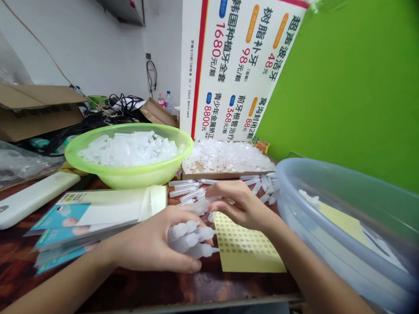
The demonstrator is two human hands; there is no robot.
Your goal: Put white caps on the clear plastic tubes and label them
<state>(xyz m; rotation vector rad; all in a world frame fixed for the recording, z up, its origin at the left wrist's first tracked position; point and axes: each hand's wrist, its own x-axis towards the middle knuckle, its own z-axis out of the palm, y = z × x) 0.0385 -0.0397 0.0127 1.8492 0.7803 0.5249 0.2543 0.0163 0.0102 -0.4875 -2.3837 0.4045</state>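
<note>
My left hand (148, 239) is wrapped round a bundle of small translucent plastic tubes (191, 239), their narrow tips pointing right. Just beyond it, my right hand (244, 204) has its thumb and fingers pinched on a translucent plastic tube (201, 206), partly hidden by the fingers and slightly blurred. Below the right hand lies a yellow sheet (250, 263) covered with rows of small round clear dots. Several loose tubes (184, 191) are scattered on the table behind both hands.
A lime-green basin (143, 176) heaped with clear tubes stands at back left. A shallow cardboard tray (225, 177) holds small white pieces. On the right is a large blue basin (313, 238). Printed packets (68, 223) and a white oblong device (36, 199) lie at left.
</note>
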